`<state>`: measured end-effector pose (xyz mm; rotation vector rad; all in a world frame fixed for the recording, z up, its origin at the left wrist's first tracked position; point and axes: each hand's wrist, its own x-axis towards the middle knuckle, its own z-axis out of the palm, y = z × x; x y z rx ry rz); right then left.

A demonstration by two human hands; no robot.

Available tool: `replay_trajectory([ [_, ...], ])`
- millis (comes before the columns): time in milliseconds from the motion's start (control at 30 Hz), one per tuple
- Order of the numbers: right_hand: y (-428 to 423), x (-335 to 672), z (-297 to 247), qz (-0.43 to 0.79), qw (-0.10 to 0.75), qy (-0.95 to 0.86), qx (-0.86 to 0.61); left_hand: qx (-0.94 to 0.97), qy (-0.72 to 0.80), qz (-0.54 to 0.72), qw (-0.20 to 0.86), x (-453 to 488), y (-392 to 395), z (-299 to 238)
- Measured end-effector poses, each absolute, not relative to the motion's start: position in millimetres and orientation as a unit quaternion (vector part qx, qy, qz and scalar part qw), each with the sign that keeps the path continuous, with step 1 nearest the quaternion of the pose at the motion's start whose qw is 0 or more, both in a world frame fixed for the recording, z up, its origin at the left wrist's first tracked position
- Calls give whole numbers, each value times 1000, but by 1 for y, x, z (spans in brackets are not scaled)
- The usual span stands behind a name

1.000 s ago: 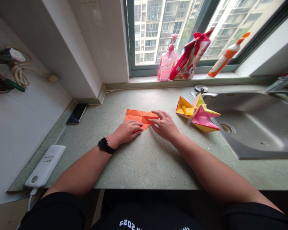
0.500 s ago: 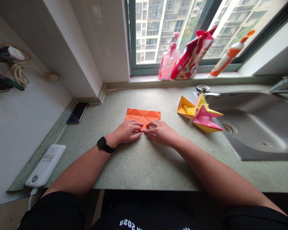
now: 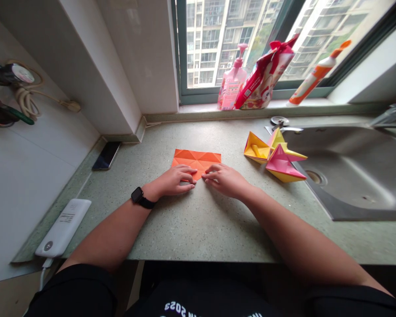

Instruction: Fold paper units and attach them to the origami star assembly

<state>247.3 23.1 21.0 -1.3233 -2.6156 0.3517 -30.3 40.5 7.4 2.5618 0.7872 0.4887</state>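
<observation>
A sheet of orange origami paper lies flat on the speckled green stone counter, with a pattern of diagonal creases. My left hand and my right hand rest side by side on its near edge, fingers curled over the paper and fingertips almost meeting. The hands hide the lower part of the sheet. To the right sits a yellow and pink folded paper model, out of reach of my fingers. A black watch is on my left wrist.
A steel sink with a tap lies right of the model. A phone and a white power bank sit at the left. Bottles and a red-and-white bag stand on the window sill.
The orange paper has gone from a slanted, pointed fold to a flat rectangle. My hands have come level on its near edge, and the fingertips have parted slightly in the last half second.
</observation>
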Motion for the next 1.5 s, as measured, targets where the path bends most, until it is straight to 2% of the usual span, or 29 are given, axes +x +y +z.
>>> replay_trajectory([
  [333, 40, 272, 23, 71, 57, -782, -616, 915, 296, 159, 224, -30, 38, 12],
  [567, 48, 284, 17, 50, 59, -754, -653, 913, 298, 157, 232, -30, 37, 10],
  [667, 52, 290, 10, 29, 82, -757, -648, 914, 295, 159, 228, -30, 35, 10],
  [800, 55, 294, 5, -1, 158, -761, -629, 916, 293, 160, 225, -31, 34, 9],
  [933, 50, 280, 1, 12, 207, -832, -514, 918, 287, 167, 216, -31, 34, 8],
  [1033, 40, 258, -9, 60, 183, -886, -421, 920, 276, 173, 215, -30, 35, 9],
  [1133, 35, 241, -22, 92, 133, -904, -395, 922, 266, 175, 222, -28, 35, 11],
  [1333, 55, 250, -30, 96, 67, -864, -490, 918, 287, 171, 213, -27, 36, 9],
  [1500, 75, 272, -31, 88, 50, -805, -584, 914, 295, 171, 220, -28, 36, 7],
])
